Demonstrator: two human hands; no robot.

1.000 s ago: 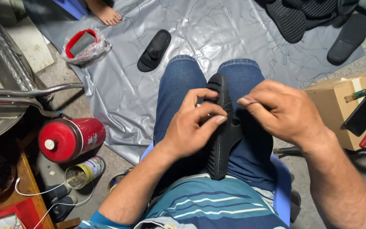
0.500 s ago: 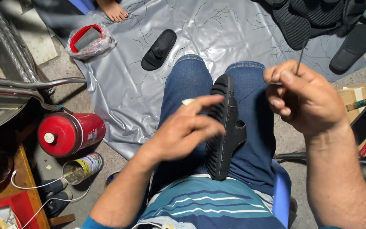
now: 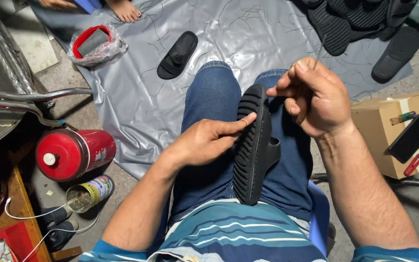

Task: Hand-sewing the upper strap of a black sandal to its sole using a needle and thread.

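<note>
Slipper [image 3: 253, 155] steadied by left hand [image 3: 204, 140]; right hand [image 3: 314, 94] apparently pinches needle [image 3: 318, 51].

The right hand [image 3: 316, 97], earlier pressed to the black slide sandal [image 3: 254, 145], now lifts clear, pinching a thin needle [image 3: 319, 51]. The left hand [image 3: 204, 141] flattens against the sole.
</note>
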